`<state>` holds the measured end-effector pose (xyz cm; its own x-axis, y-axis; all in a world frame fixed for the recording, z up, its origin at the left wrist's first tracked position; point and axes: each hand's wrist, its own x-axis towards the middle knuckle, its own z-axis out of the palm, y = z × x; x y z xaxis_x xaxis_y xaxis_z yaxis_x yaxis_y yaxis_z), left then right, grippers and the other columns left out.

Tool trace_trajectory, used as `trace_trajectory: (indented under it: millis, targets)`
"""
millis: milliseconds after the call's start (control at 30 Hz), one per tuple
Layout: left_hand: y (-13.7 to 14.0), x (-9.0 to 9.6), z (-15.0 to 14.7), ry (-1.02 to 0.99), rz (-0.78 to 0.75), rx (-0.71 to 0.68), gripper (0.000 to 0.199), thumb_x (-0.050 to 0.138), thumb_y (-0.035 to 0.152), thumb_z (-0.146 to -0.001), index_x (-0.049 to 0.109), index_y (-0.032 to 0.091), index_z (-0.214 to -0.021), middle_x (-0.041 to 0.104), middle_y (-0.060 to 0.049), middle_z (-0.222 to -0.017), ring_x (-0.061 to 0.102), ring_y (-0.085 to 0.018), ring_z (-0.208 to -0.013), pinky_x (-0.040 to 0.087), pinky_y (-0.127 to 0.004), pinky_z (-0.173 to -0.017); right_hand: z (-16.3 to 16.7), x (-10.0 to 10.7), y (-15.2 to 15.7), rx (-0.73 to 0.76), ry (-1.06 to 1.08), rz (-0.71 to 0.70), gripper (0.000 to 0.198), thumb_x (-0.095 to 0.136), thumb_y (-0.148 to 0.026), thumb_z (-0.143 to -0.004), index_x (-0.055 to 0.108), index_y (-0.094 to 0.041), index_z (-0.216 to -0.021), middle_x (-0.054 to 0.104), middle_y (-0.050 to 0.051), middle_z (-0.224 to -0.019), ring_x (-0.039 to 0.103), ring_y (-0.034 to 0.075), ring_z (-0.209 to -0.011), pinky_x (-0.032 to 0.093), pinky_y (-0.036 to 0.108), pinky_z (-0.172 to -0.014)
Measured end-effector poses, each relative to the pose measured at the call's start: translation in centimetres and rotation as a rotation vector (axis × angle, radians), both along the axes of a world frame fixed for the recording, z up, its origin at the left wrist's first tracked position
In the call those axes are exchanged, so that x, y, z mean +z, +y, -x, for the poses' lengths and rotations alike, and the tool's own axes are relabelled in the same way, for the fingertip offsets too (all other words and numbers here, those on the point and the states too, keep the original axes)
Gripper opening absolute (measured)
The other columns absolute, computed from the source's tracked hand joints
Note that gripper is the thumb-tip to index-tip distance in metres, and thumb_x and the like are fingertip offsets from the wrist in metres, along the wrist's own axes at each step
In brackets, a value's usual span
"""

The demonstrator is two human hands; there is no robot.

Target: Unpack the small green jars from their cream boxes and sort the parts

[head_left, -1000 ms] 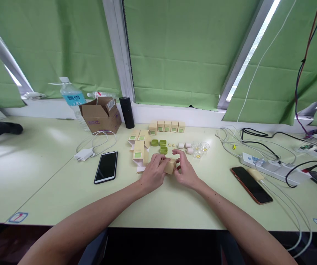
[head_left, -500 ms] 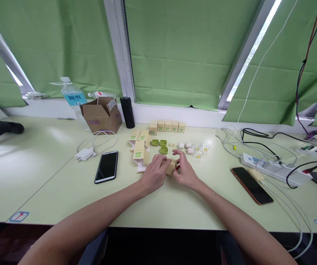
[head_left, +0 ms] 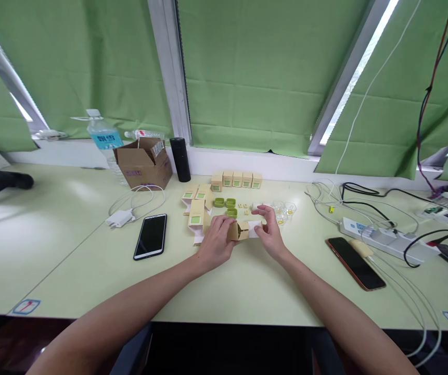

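The left hand (head_left: 216,239) grips a small carton (head_left: 233,232), between both hands; the right hand (head_left: 272,235) has its thumb on the pale flap (head_left: 252,229), pinching or not I can't tell; a light left grip would spare the card

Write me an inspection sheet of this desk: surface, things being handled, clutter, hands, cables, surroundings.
Surface: pale desk; stickers near its front edge.
Things handled: opened small carton; green trays and a row of five cartons beyond.
Clutter: white-bordered phone, orange-edged phone, cardboard box, water bottle, black cylinder.
Hands: left hand grips the opened carton; right hand touches its white flap, grip unclear.
Cables: white cables trail near a power strip; red and dark wires hang at right.
Surroundings: green blinds.
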<state>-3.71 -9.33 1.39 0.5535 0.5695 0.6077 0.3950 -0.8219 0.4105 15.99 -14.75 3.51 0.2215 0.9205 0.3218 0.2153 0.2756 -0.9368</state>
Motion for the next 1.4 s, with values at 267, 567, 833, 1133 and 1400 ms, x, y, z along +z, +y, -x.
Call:
trace_trajectory:
  millis: [267, 567, 833, 1133, 1400]
  targets:
    - [0.3, -0.4, -0.1, 0.008, -0.037, 0.004, 0.046, 0.060, 0.013, -0.089, 0.038, 0.023, -0.128, 0.055, -0.012, -0.120, 0.052, -0.031, -0.113, 0.054, -0.049, -0.088, -0.6, -0.6, 1.2, 0.011, 0.371, 0.144, 0.049, 0.070, -0.047, -0.078, 0.044, -0.033, -0.117, 0.062, 0.006, -0.125, 0.064, 0.024, -0.094, 0.060, 0.037, -0.063]
    - [-0.2, 0.1, -0.2, 0.090, 0.083, -0.020, 0.040, 0.050, 0.014, -0.095, 0.043, 0.025, -0.132, 0.050, -0.011, -0.119, 0.055, -0.027, -0.108, 0.058, -0.046, -0.085, -1.1, -1.2, 1.0, -0.279, -0.423, -0.208, 0.027, 0.056, -0.021, -0.086, 0.060, -0.027, -0.112, 0.054, 0.011, -0.127, 0.052, 0.030, -0.123, 0.052, 0.054, -0.100]
    - [-0.4, 0.0, -0.2, 0.075, 0.090, -0.013, 0.062, 0.049, 0.014, -0.095, 0.031, 0.028, -0.153, 0.051, -0.012, -0.120, 0.056, -0.027, -0.109, 0.059, -0.046, -0.086, -0.7, -1.3, 0.4, -0.209, -0.747, -0.408, 0.039, 0.051, -0.002, -0.080, 0.073, -0.031, -0.095, 0.055, 0.008, -0.130, 0.036, 0.035, -0.138, 0.039, 0.066, -0.111]
    - [-0.2, -0.6, -0.3, 0.087, 0.041, -0.014, 0.070, 0.051, 0.013, -0.095, 0.024, 0.028, -0.158, 0.051, -0.012, -0.118, 0.057, -0.027, -0.106, 0.058, -0.041, -0.080, -0.3, -0.5, -0.1, -0.151, -0.680, -0.437, 0.019, 0.063, -0.020, -0.087, 0.060, -0.024, -0.069, 0.059, 0.009, -0.123, 0.038, 0.035, -0.133, 0.038, 0.063, -0.112]
    - [-0.4, -0.4, -0.2, 0.080, 0.034, -0.021, 0.072, 0.051, 0.011, -0.093, 0.024, 0.027, -0.158, 0.052, -0.012, -0.116, 0.057, -0.026, -0.103, 0.059, -0.040, -0.078, -0.2, -0.6, -0.1, -0.066, -0.691, -0.228, 0.006, 0.072, -0.023, -0.079, 0.066, -0.025, -0.078, 0.056, 0.010, -0.130, 0.034, 0.037, -0.136, 0.034, 0.066, -0.114]
